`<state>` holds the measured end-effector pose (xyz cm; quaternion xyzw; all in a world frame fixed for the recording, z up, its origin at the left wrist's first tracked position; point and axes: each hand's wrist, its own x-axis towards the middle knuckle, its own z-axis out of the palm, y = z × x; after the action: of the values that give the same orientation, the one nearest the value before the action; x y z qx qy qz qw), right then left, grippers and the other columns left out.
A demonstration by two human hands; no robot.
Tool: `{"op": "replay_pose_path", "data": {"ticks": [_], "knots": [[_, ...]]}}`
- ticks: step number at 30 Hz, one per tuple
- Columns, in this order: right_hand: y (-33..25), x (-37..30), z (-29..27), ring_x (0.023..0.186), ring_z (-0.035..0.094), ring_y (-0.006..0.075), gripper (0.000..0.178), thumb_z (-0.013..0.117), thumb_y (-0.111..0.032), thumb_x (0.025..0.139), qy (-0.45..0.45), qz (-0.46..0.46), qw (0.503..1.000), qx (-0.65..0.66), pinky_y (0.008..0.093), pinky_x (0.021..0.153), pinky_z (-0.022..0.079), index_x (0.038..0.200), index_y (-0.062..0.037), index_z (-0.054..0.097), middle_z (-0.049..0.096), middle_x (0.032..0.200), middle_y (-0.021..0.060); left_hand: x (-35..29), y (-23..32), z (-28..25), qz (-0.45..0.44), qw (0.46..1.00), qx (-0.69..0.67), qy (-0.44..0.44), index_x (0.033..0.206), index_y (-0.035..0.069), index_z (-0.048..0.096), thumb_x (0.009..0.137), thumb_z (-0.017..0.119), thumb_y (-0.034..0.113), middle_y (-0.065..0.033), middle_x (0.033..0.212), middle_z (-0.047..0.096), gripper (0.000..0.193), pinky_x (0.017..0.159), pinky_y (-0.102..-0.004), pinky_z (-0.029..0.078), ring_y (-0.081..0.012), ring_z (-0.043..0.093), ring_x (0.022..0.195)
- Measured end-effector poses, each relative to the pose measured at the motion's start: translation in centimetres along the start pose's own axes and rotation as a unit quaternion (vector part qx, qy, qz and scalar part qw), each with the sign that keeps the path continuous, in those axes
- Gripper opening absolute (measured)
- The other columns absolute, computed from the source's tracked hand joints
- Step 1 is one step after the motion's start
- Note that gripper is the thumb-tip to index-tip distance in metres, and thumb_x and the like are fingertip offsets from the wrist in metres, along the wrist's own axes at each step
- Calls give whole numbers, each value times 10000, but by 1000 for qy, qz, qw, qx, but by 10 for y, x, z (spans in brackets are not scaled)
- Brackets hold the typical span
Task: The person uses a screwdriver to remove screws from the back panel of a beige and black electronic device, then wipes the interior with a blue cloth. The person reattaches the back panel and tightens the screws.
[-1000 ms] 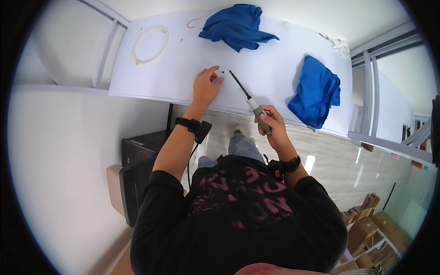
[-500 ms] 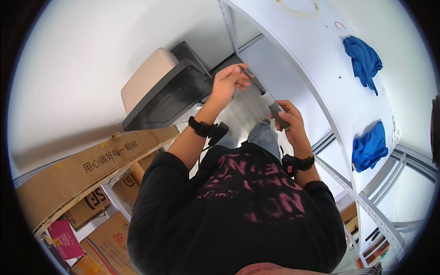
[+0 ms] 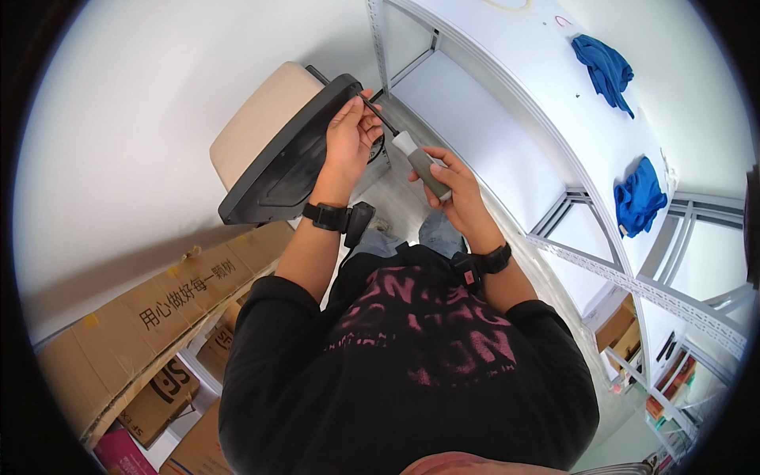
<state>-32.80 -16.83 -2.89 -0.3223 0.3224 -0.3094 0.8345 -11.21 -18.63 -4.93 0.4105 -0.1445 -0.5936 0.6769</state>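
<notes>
A screwdriver (image 3: 427, 170) with a thick grey handle and a pale collar is gripped in my right hand (image 3: 457, 180). Its thin dark shaft slants up and left to the edge of a black plastic shell (image 3: 297, 162), which backs a beige padded chair part (image 3: 265, 119). At that edge my left hand (image 3: 351, 136) is closed, thumb and fingers pinched around the shaft near its tip. The tip itself and any screw there are hidden by the fingers. Both wrists wear black straps with small devices.
White metal shelving (image 3: 507, 95) stands on the right, with two blue cloths (image 3: 641, 196) on its top board. At the lower left, a long cardboard piece (image 3: 174, 293) lies above shelved cardboard boxes (image 3: 158, 400). A white wall rises behind the chair part.
My left hand has moved left to the shell's edge and closed near the shaft tip. The right hand has brought the screwdriver up and left, its shaft now reaching the shell. The view has shifted.
</notes>
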Motion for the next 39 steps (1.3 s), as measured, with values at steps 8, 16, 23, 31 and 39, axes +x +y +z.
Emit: {"op": "replay_pose_path", "data": {"ticks": [8, 16, 23, 31, 39], "knots": [[-3, 11, -2, 546, 454, 81, 361, 511, -216, 934, -18, 12, 999, 36, 218, 480, 351, 1245, -34, 487, 655, 935, 121, 12, -4, -1, 15, 999, -39, 14, 1160, 51, 590, 994, 484, 201, -26, 849, 650, 248, 600, -225, 498, -77, 586, 675], [-13, 21, -6, 506, 466, 104, 402, 466, -219, 943, -30, 20, 998, 48, 228, 467, 368, 1260, 25, 432, 627, 936, 175, 16, -6, 8, 28, 998, -41, 42, 1150, 53, 597, 994, 488, 219, -13, 834, 623, 253, 597, -223, 486, -71, 552, 660], [-15, 23, -5, 504, 466, 106, 378, 451, -227, 947, -44, 36, 995, 86, 243, 463, 357, 1237, 15, 443, 623, 938, 183, 15, -4, 8, 29, 997, -56, 37, 1117, 55, 607, 995, 486, 222, -12, 838, 613, 239, 579, -226, 474, -71, 542, 661], [-16, 24, 0, 517, 476, 106, 364, 496, -224, 930, -30, 32, 996, 84, 239, 471, 364, 1216, 1, 473, 620, 940, 169, 12, 0, 16, 28, 997, -43, 51, 1118, 59, 598, 995, 485, 215, -10, 838, 609, 228, 567, -225, 474, -68, 544, 658], [-7, 31, 6, 692, 558, 133, 380, 643, -173, 858, 22, -124, 950, -286, 288, 637, 458, 1185, -47, 496, 635, 903, 89, 9, 2, 17, 34, 995, -20, 86, 1090, 57, 601, 991, 491, 223, -17, 835, 618, 223, 581, -232, 483, -81, 557, 664]]}}
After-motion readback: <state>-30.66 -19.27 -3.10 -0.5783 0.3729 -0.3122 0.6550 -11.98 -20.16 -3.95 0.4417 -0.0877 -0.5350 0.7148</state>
